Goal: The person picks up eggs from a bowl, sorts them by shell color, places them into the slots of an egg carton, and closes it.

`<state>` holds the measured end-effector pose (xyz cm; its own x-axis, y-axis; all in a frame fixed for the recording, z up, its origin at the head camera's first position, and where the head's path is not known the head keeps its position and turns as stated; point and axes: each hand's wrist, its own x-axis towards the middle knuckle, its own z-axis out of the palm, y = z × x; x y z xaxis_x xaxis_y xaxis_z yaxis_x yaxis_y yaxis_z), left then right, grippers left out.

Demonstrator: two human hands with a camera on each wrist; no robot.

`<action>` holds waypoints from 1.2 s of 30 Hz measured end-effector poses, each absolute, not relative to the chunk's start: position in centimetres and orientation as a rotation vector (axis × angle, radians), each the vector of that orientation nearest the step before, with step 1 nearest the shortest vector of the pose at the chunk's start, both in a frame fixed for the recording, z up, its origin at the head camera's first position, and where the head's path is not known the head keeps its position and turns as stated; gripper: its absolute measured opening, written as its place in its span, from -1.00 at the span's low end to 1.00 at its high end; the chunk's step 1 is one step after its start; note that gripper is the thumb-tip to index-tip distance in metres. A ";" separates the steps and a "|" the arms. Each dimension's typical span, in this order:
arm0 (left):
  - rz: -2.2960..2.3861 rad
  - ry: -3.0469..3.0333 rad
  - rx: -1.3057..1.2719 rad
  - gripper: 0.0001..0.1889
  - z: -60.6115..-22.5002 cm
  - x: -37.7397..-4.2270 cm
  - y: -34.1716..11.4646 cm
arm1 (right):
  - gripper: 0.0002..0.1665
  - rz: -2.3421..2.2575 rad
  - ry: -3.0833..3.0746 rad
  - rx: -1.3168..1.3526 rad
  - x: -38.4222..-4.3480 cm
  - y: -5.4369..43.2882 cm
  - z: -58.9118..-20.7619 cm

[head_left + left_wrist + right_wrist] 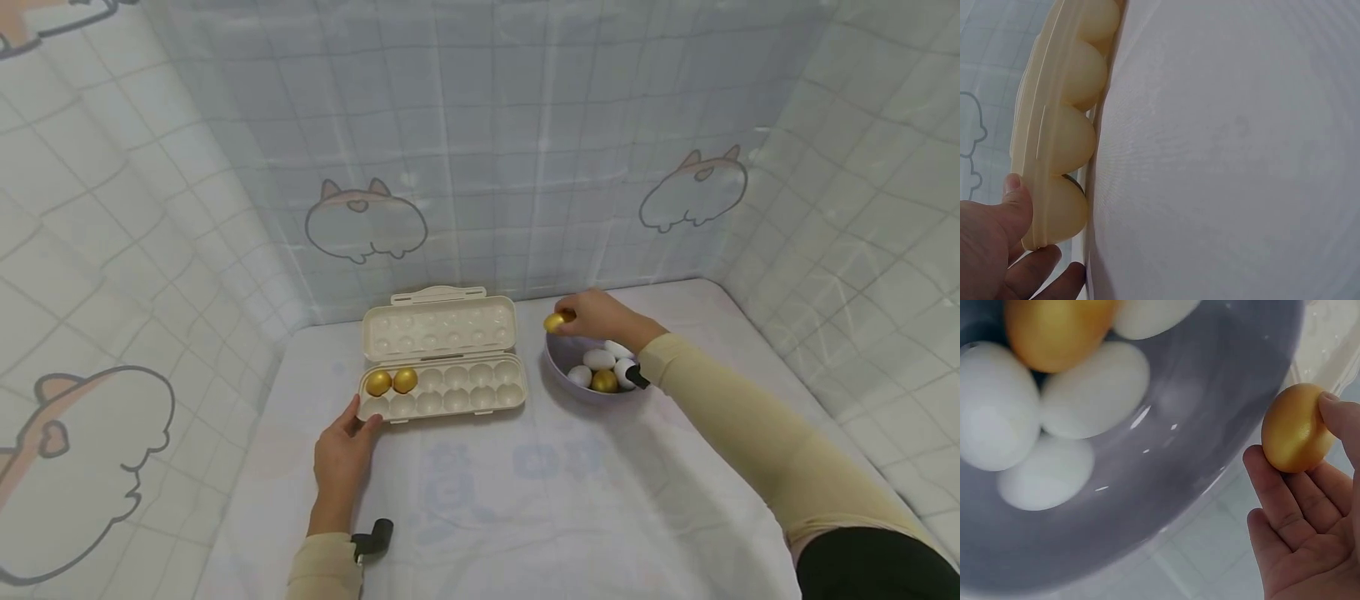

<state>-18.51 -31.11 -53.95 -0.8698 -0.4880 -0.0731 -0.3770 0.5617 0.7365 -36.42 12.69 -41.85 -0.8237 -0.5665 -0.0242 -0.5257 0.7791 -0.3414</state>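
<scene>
An open cream egg carton (pixel 442 405) lies on the table, two gold eggs (pixel 378 382) in the left end of its back row. At its front left corner, my left hand (pixel 342 458) pinches the rim; the left wrist view shows the thumb on the carton's side (pixel 1054 140) and fingers round the end. My right hand (pixel 603 318) holds a gold egg (pixel 1297 428) between thumb and fingers, above the far left rim of a purple-grey bowl (pixel 558 367). Inside that bowl lie several white eggs (pixel 997 406) and one gold egg (pixel 604 381).
The carton's lid (pixel 441 327) leans back behind its tray, near the tile-patterned back curtain (pixel 487 167). Similar patterned sheets hang at both sides. A white cloth (pixel 510 500) covers the table, and a black wrist mount (pixel 372 538) is on the left forearm.
</scene>
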 end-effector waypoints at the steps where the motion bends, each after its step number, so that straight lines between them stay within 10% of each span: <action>1: -1.203 -2.651 0.742 -0.28 -53.9 -18.5 -31.1 | -0.66 -0.490 2.844 -0.884 -36.4 12.4 -41.7; 36: -1.216 -2.631 0.685 -0.30 -54.3 -18.4 -31.5 | -0.70 -0.389 2.805 -1.137 -36.1 2.1 -40.6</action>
<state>-18.37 -31.48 -54.27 -0.8817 -0.4698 -0.0432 -0.3374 0.5638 0.7539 -36.14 2.09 -40.57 -0.7189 -0.6950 0.0122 -0.6722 0.6905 -0.2670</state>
